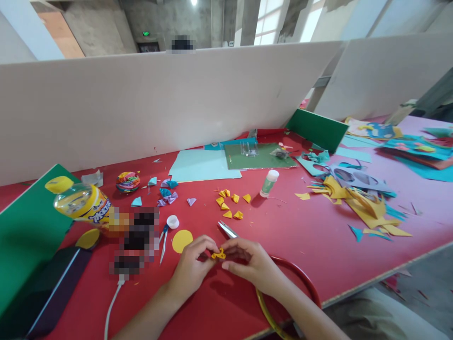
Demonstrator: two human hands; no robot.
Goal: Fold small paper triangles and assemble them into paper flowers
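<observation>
A small piece of folded yellow paper [220, 255] is between my hands, just above the red tabletop. My left hand [194, 264] pinches its left side between thumb and fingers. At its right side are the curled fingers of my right hand [249, 264], with the index fingertip against the paper. Scissor blades [228, 230] stick out behind my right hand, and the handles are hidden. Left of my left hand lies a yellow paper disc [182, 241]. Several folded yellow paper pieces [235, 198] lie beyond my hands.
A glue stick [269, 183] stands upright behind the yellow pieces. Blue-handled tweezers [164, 243], a white cap [172, 222] and a drink bottle [83, 203] are at left. Yellow paper scraps [368, 208] pile up at right. A red-and-yellow hoop [307, 278] rests by my right forearm.
</observation>
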